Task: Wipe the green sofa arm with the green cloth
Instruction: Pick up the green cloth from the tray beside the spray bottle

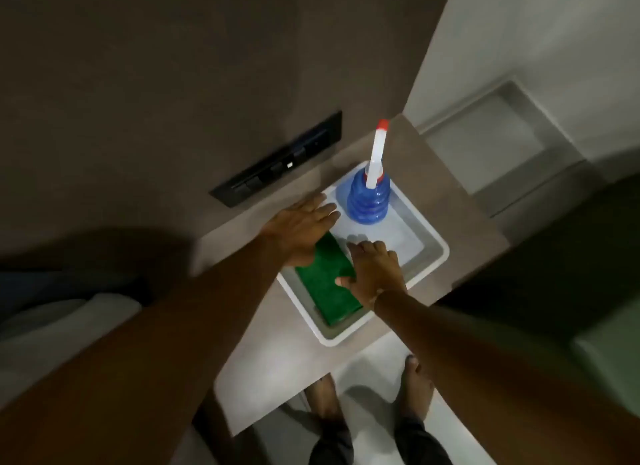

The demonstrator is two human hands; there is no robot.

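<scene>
Green cloth [327,281] lies folded in the white tray [434,262] on our counter [460,201], along the tray's left side. Our left hand [301,227] hovers flat over its far end, fingers stretched out and close together. Our right hand [375,270] rests on the cloth's right edge, fingers loosely spread, thumb on the fabric. We see a blue spray bottle [369,196] standing upright in the tray's far corner, apart from the cloth.
</scene>
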